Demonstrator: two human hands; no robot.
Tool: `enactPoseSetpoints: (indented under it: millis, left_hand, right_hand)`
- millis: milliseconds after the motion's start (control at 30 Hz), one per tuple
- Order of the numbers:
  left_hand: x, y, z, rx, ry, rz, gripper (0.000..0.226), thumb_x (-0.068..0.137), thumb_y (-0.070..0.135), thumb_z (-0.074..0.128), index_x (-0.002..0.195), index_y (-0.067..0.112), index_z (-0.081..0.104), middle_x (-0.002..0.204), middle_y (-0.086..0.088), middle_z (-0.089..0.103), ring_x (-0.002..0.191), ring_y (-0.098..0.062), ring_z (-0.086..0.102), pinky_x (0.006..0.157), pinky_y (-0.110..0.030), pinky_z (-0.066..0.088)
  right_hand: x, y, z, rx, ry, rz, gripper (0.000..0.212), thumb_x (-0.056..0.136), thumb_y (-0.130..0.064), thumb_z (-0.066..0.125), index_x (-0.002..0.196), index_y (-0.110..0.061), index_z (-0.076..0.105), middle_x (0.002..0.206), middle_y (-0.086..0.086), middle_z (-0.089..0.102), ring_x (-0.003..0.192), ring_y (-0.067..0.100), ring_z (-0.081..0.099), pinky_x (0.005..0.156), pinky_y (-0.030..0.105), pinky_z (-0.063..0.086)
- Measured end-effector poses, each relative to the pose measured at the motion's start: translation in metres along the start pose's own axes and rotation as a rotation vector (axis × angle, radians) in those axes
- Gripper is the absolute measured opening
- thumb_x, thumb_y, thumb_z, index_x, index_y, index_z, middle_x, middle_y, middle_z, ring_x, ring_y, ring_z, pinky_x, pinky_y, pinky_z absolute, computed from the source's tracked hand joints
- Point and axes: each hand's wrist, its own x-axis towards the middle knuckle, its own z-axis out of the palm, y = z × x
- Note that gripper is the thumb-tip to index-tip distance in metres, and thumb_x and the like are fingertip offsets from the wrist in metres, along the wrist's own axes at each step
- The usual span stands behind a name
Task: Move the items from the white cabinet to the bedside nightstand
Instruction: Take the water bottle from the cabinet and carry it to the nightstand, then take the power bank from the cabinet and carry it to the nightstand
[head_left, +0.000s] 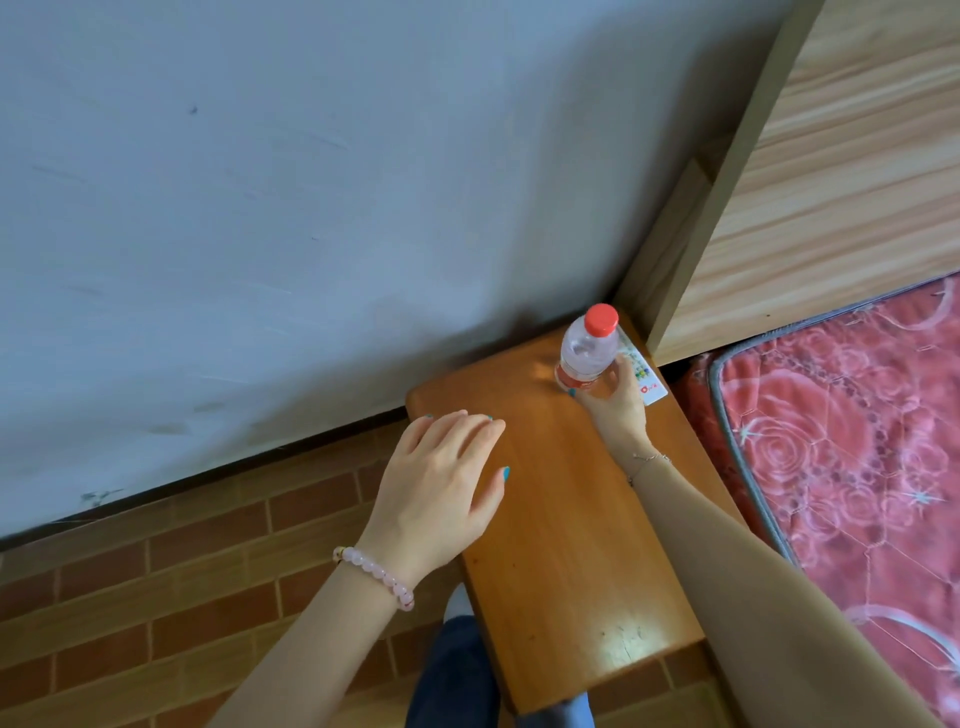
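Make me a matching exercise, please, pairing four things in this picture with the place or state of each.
Things:
1. bottle
2. left hand
3. remote
4. mattress

Places or states:
a. open, fingers straight, at the nightstand's left edge
b. right of the nightstand
c. upright, gripped by the right hand
d. lying flat at the nightstand's far right corner

Pairs: 1-c, 2-a, 3-d, 4-b.
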Motion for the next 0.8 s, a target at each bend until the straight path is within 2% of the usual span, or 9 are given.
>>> enactPoseSetpoints:
  millis: [67, 133, 367, 500, 667, 800]
  left_hand:
    - [-0.001, 0.005, -0.015, 0.013, 0.01, 0.003, 0.049, 0.09, 0.041, 0.036, 0.12, 0.014, 0.063, 0.116, -0.004, 0.067, 0.11, -0.022, 0.062, 0.093, -0.042, 0.05]
    - [-0.002, 0.007, -0.026, 0.025, 0.015, -0.012, 0.051, 0.09, 0.042, 0.036, 0.121, 0.012, 0.062, 0.118, -0.005, 0.066, 0.11, -0.023, 0.062, 0.091, -0.045, 0.052]
    - [-0.021, 0.042, -0.082, 0.063, 0.106, 0.017, 0.052, 0.09, 0.04, 0.034, 0.122, 0.01, 0.062, 0.118, -0.008, 0.065, 0.11, -0.026, 0.061, 0.092, -0.046, 0.051]
    - [-0.032, 0.066, -0.112, 0.075, 0.189, 0.065, 0.05, 0.089, 0.038, 0.035, 0.12, 0.009, 0.062, 0.116, -0.008, 0.066, 0.107, -0.027, 0.062, 0.093, -0.046, 0.049]
    - [-0.044, 0.081, -0.137, 0.077, 0.268, 0.133, 0.044, 0.084, 0.033, 0.051, 0.119, 0.009, 0.062, 0.116, -0.008, 0.066, 0.108, -0.027, 0.062, 0.094, -0.05, 0.048]
    - [-0.051, 0.082, -0.153, 0.072, 0.322, 0.247, 0.042, 0.085, 0.033, 0.048, 0.118, 0.011, 0.062, 0.114, -0.005, 0.066, 0.107, -0.025, 0.062, 0.094, -0.047, 0.046]
  right_hand:
    - [-0.018, -0.006, -0.017, -0.058, 0.013, 0.0, 0.063, 0.085, -0.018, 0.067, 0.14, -0.017, 0.035, 0.141, 0.001, 0.044, 0.129, 0.019, 0.042, 0.096, 0.024, 0.034]
    - [-0.035, -0.012, -0.031, -0.131, 0.016, -0.004, 0.061, 0.087, -0.02, 0.064, 0.141, -0.018, 0.035, 0.142, 0.0, 0.044, 0.13, 0.018, 0.041, 0.099, 0.026, 0.034]
    - [-0.118, -0.069, -0.097, -0.396, 0.055, -0.299, 0.05, 0.089, -0.028, 0.059, 0.136, -0.017, 0.043, 0.135, 0.0, 0.051, 0.124, 0.018, 0.048, 0.097, 0.026, 0.038]
    - [-0.164, -0.103, -0.12, -0.474, 0.133, -0.451, 0.049, 0.089, -0.034, 0.057, 0.134, -0.02, 0.045, 0.127, -0.004, 0.055, 0.116, 0.013, 0.05, 0.086, 0.022, 0.04]
    - [-0.215, -0.141, -0.144, -0.537, 0.291, -0.604, 0.046, 0.087, -0.028, 0.061, 0.13, -0.014, 0.051, 0.126, 0.001, 0.057, 0.113, 0.019, 0.053, 0.089, 0.027, 0.042]
    - [-0.254, -0.162, -0.153, -0.615, 0.404, -0.629, 0.045, 0.088, -0.031, 0.055, 0.126, -0.009, 0.054, 0.126, 0.006, 0.058, 0.113, 0.024, 0.055, 0.091, 0.034, 0.046]
